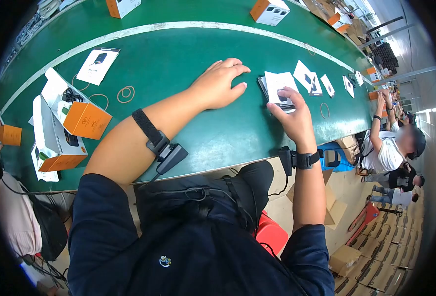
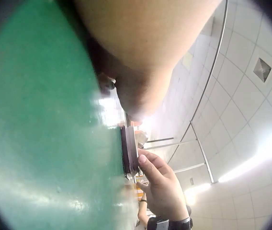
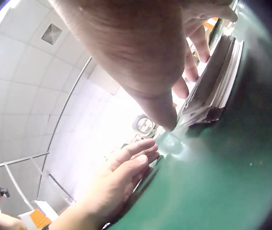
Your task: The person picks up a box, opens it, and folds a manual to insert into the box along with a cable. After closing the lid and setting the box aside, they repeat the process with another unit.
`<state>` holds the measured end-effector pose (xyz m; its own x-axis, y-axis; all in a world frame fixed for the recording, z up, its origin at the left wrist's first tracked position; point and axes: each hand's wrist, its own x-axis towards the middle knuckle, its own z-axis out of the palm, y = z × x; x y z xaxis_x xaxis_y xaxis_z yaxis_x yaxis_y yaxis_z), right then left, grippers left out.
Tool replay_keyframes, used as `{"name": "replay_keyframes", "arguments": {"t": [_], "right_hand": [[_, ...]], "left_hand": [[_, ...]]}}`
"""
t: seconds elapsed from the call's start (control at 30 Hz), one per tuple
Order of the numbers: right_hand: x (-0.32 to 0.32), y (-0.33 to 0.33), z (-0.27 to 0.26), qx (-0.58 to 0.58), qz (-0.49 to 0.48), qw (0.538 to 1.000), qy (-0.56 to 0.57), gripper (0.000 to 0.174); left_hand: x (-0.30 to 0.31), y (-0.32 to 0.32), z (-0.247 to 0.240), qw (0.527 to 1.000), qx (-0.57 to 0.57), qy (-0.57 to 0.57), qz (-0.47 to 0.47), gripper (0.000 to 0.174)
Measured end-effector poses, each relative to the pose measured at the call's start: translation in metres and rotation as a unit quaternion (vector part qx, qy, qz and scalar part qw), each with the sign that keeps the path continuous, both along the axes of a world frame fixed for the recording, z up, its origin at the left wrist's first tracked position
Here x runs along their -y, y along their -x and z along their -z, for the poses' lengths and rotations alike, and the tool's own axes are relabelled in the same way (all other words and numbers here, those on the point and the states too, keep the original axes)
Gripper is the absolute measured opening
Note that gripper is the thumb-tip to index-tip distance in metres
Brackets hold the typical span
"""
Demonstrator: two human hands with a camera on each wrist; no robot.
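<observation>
My left hand (image 1: 220, 85) rests on the green table with its fingers relaxed and nothing in it. To its right lies a stack of printed leaflets (image 1: 278, 81), white on top with a picture of a dark device. My right hand (image 1: 296, 118) is over the near end of this stack, fingers spread loosely across the top leaflet. In the right wrist view the stack (image 3: 211, 84) shows many thin layers, with the fingertips at its upper face and the thumb by its near end.
Open white-and-orange boxes (image 1: 85, 120) with cables inside stand at the left. A single leaflet (image 1: 98, 66) lies behind them, near rubber bands (image 1: 125, 94). More leaflets (image 1: 307, 79) are spread at the right. Closed boxes (image 1: 270, 11) stand across the table (image 1: 178, 54). Other people sit farther along.
</observation>
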<state>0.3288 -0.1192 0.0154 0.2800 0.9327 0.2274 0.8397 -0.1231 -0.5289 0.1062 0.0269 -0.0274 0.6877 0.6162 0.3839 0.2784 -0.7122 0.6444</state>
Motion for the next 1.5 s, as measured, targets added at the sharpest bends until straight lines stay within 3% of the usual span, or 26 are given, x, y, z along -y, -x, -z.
{"name": "replay_keyframes", "arguments": {"t": [0.13, 0.7, 0.73, 0.8, 0.9, 1.1, 1.5], "right_hand": [[0.000, 0.014, -0.008, 0.036, 0.016, 0.999, 0.004, 0.048], [0.000, -0.005, -0.005, -0.107, -0.001, 0.994, 0.029, 0.042], [0.001, -0.003, -0.004, -0.107, -0.001, 0.994, 0.028, 0.042], [0.003, 0.006, -0.001, 0.011, 0.016, 1.000, 0.005, 0.041], [0.001, 0.011, -0.003, 0.022, 0.024, 0.999, 0.006, 0.041], [0.001, 0.008, -0.001, -0.058, 0.014, 0.998, -0.007, 0.037], [0.001, 0.005, -0.003, -0.062, 0.011, 0.998, -0.007, 0.037]], "left_hand": [[0.000, 0.000, -0.001, 1.000, -0.005, 0.009, 0.005, 0.042], [0.000, 0.000, -0.001, 1.000, -0.017, -0.002, 0.005, 0.043], [0.000, 0.000, -0.001, 1.000, -0.018, -0.002, 0.004, 0.043], [0.000, 0.000, -0.001, 1.000, -0.020, -0.003, 0.009, 0.043], [0.000, 0.000, 0.000, 1.000, -0.017, -0.016, 0.004, 0.043], [0.000, 0.000, -0.001, 1.000, -0.015, -0.006, 0.011, 0.043], [0.000, 0.000, -0.003, 1.000, -0.025, -0.005, 0.016, 0.044]]}}
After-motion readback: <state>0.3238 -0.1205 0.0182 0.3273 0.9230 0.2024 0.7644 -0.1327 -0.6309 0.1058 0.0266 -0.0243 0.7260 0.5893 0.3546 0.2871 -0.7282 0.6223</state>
